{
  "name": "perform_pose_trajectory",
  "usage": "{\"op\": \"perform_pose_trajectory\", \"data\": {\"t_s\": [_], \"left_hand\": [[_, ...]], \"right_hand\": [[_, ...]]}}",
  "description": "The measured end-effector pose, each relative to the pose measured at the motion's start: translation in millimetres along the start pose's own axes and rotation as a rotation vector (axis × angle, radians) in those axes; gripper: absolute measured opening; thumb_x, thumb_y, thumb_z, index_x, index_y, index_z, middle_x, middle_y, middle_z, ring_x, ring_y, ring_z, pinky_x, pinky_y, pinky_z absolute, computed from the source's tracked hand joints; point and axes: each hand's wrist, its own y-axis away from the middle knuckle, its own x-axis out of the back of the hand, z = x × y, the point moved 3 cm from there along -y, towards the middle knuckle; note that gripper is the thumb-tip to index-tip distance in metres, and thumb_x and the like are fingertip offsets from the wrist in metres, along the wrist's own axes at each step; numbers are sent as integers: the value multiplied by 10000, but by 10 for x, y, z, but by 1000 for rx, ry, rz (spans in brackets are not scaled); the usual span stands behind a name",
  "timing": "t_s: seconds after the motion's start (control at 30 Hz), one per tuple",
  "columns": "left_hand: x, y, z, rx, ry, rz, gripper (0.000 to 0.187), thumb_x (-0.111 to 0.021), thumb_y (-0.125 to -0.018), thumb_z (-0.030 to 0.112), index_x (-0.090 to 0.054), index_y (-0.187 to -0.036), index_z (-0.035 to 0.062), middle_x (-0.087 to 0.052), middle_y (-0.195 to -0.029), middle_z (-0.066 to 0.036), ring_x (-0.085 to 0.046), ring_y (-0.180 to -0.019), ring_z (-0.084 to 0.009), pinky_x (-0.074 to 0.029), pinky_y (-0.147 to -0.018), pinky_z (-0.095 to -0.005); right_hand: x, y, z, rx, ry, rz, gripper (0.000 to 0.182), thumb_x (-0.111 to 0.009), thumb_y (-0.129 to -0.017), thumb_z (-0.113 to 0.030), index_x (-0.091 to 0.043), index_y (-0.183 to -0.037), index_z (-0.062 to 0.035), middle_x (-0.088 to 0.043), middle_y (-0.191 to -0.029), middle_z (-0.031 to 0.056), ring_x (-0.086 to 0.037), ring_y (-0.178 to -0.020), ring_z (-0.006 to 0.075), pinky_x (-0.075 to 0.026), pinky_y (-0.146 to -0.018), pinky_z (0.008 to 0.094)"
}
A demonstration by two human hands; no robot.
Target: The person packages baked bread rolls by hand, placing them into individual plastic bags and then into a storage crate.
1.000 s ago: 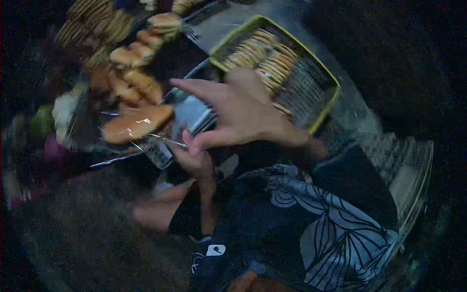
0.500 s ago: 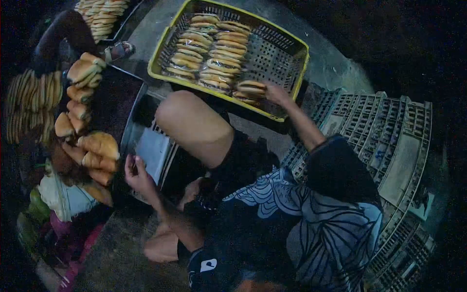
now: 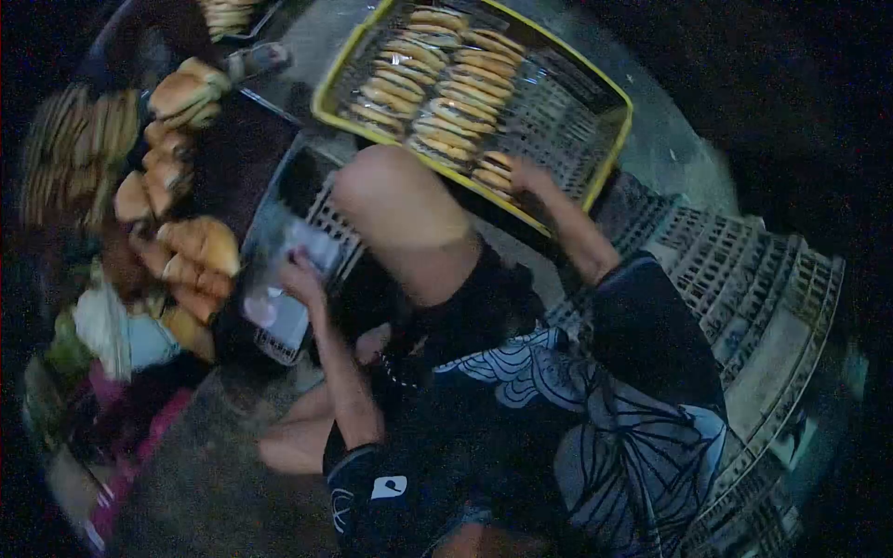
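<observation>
My right hand [image 3: 528,179] is inside the yellow-rimmed crate [image 3: 609,153], its fingers closed at the right end of a filled bun [image 3: 493,173] by the near wall. Two rows of wrapped buns [image 3: 465,102] fill the left side of that crate. My left hand [image 3: 302,279] rests on a stack of pale plastic bags [image 3: 316,244] in a low crate beside my knee. Motion blur smears its fingers, and whether they pinch a bag does not show.
Loose bread rolls [image 3: 200,244] lie on the left, with stacked flat buns [image 3: 79,158] beyond them. A white bag [image 3: 102,321] sits nearer me. Several grey plastic crates [image 3: 735,279] are at my right. Another person's foot [image 3: 260,60] is at upper left.
The view has shifted, so most things appear further right. My left hand has come down onto the plastic bags. The bun at my right hand sits lower against the crate's near wall.
</observation>
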Motion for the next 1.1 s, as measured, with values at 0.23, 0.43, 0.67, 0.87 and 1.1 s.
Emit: {"op": "perform_pose_trajectory", "data": {"t_s": [0.23,0.43,0.67,0.87,1.1], "left_hand": [[1183,536,533,-28,404,-21,242,-472,-844,193,-578,-895,-18,-578,-816,-77,-516,-733,-148,-406,-683,-267],[1585,1194,1198,116,711,-168,137,-559,-792,134,-598,-833,9,-594,-776,-58,-533,-716,-106,-427,-672,-239],[1351,1379,1074,-52,601,-38,160,-661,-633,35,-583,-770,9,-534,-719,-66,-529,-676,-148,-427,-592,-244],[1514,1457,1178,-531,634,252,267,-674,-665,126,-614,-917,63,-539,-806,-69,-513,-758,-154,-437,-588,-245],[1575,974,-182,462,2091,117,288,-506,-808,200,-505,-1024,9,-565,-920,-99,-554,-796,-175,-455,-737,-323]], "right_hand": [[1842,1817,-1643,820,-1170,172,308,-533,-737,-176,-500,-985,3,-567,-909,160,-556,-838,216,-432,-743,324],[1391,2451,-2618,1318,-770,73,202,-524,-783,-189,-511,-872,-8,-556,-764,172,-559,-735,290,-448,-639,347],[663,2368,-2533,833,-726,463,244,-460,-842,-255,-497,-996,-70,-540,-599,134,-539,-457,317,-413,-377,373],[1309,2403,-3123,586,-2120,-1218,421,-425,-865,-280,-342,-1227,-81,-557,-900,91,-569,-690,185,-469,-564,286],[988,2571,-3773,743,-1411,-1102,591,-584,-761,-252,-311,-1228,-13,-414,-1190,165,-459,-1047,299,-343,-920,370]]}}
